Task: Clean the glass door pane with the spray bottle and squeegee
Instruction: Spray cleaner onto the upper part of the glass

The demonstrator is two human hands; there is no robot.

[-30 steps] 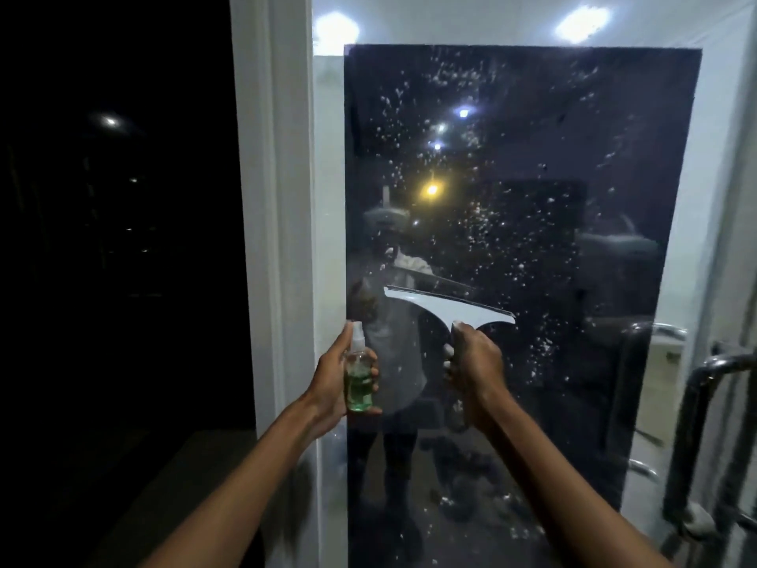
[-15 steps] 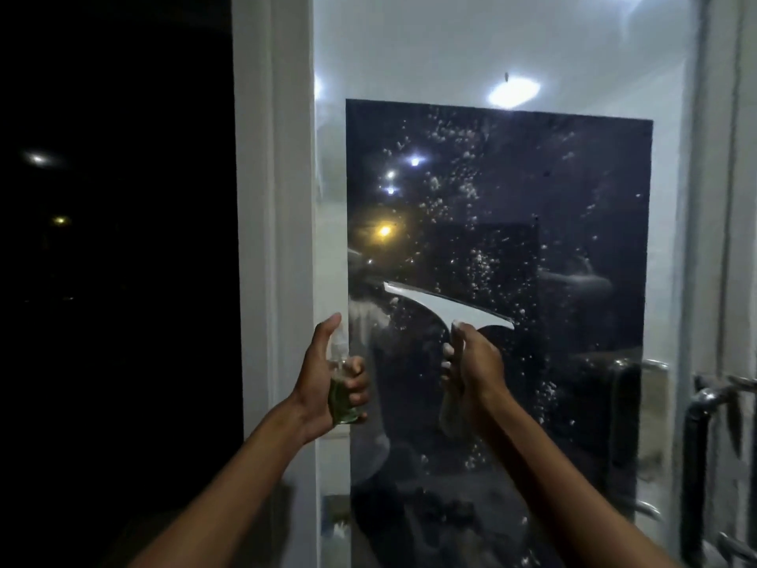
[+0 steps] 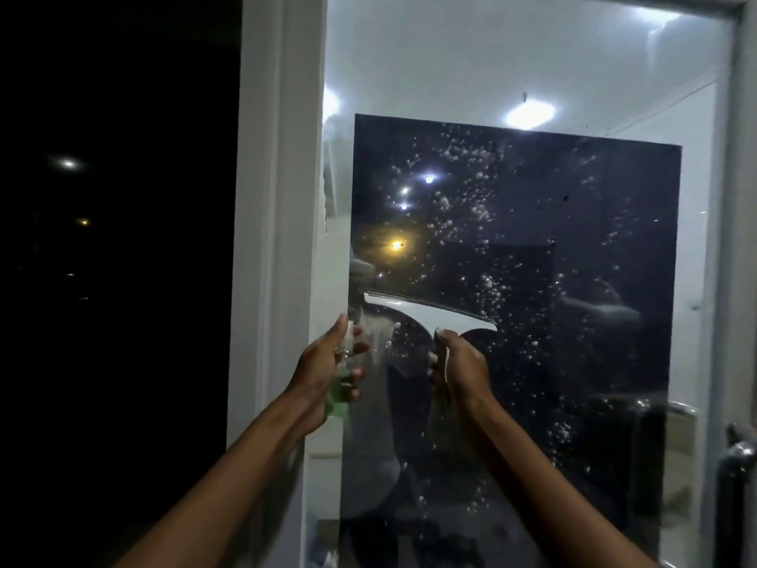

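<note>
Both hands raised at the wet glass, bottle left, squeegee right.

White door frame standing at far left, then the left hand wrapping its fingers around a small clear spray bottle of green liquid, upright, nozzle up, close to the frame edge. Bottle probably light and slick; best gripped round the body. Next, the right hand clenching the stem of a white T-shaped plastic squeegee. Blade's long axis running roughly level, dipping slightly to the right, handle pointing down; seemingly lying against the dark reflective glass door pane at mid-height. Stiff tool, likely soft at the edge. Droplets are beading on the pane above and right of the blade.
</note>
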